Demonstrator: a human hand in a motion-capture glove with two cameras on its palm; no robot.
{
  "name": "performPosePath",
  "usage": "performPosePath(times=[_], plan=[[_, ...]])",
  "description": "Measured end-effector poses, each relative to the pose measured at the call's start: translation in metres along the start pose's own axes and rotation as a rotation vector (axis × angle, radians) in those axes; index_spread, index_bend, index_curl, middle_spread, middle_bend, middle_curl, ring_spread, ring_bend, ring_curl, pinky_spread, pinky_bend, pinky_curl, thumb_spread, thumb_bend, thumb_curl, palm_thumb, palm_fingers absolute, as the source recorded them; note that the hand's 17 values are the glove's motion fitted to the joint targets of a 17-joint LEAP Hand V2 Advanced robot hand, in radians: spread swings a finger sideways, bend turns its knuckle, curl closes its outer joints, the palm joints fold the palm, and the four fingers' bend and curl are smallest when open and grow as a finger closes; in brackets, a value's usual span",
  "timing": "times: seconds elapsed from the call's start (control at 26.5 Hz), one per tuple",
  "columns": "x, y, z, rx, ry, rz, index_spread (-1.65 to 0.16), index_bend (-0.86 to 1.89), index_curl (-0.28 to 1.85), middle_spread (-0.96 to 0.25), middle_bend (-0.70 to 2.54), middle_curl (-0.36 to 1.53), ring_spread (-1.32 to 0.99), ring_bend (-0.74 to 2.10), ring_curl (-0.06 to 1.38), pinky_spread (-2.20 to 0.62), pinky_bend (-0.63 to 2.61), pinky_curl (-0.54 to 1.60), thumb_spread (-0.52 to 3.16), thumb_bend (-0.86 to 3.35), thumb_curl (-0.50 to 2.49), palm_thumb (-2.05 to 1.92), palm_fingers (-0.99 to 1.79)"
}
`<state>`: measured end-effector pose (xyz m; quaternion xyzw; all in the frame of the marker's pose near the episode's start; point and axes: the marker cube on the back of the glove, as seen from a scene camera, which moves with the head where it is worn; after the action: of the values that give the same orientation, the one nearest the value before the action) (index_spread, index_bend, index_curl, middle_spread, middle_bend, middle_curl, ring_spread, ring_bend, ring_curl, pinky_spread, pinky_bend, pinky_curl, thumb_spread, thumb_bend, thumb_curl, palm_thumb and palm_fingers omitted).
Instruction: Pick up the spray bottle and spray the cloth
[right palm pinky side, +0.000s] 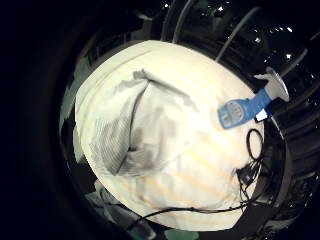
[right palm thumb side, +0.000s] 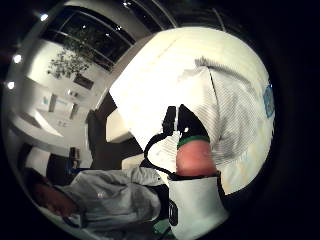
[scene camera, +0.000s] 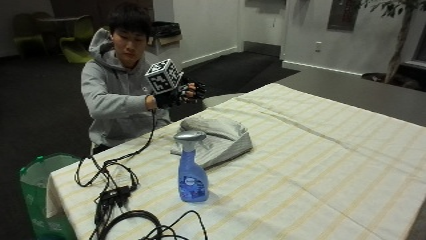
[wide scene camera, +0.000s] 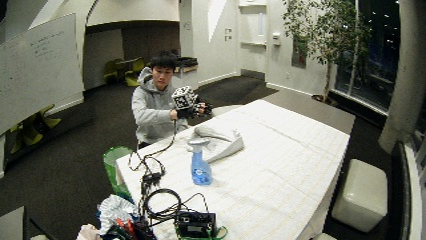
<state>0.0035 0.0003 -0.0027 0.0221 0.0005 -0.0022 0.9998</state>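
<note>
Right hand: gloved, raised in front of the chest above the table's near edge, holding nothing; can't really tell how the fingers sit.
Spray bottle: blue, upright on the striped tablecloth, well apart from the hand, toward the cable end of the table.
Cloth: grey, bunched up, between hand and bottle, just behind the bottle.
Cables: black, looped near the table's left edge.
Room: lots of bare tablecloth right of the cloth, out to the far edges.
</note>
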Motion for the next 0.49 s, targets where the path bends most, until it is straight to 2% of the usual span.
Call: performPosePath(times=[0.23, 0.49], plan=[[0.009, 0.005, -0.009, 0.125, -0.012, 0.009, -0.27, 0.13, 0.09, -0.07, 0.27, 0.13, 0.0, 0.32, 0.12, 0.18, 0.39, 0.15, 0.65, 0.31, 0.18, 0.56, 0.34], [0.039, 0.013, -0.032, 0.343, -0.033, 0.023, -0.32, 0.1, 0.12, -0.08, 0.27, 0.19, 0.0, 0.35, 0.17, 0.22, 0.42, 0.21, 0.84, 0.27, 0.25, 0.6, 0.27]])
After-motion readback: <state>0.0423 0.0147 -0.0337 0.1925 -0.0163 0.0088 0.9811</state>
